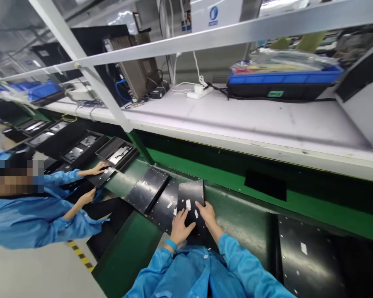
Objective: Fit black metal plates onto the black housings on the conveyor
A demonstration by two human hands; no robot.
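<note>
A flat black panel with small white labels (191, 191) lies on the green conveyor (242, 223) in front of me. My left hand (180, 228) rests on its lower left part, fingers spread, with a blue band at the wrist. On the panel's right edge lies my right hand (207, 213), its fingers apart and the fingertips near a white label. Another black panel (164, 205) is just left of it, partly under or beside the first. Further left sits one more black panel (147, 188). Neither hand is wrapped round anything.
A person in a blue coat (49, 219) at the left holds a dark panel (101, 177). Beyond are open black boxes (116, 153). A large black panel (307, 252) lies at the right. Above the belt runs a white shelf (251, 120) with a blue tray (286, 78) and a power strip (199, 92).
</note>
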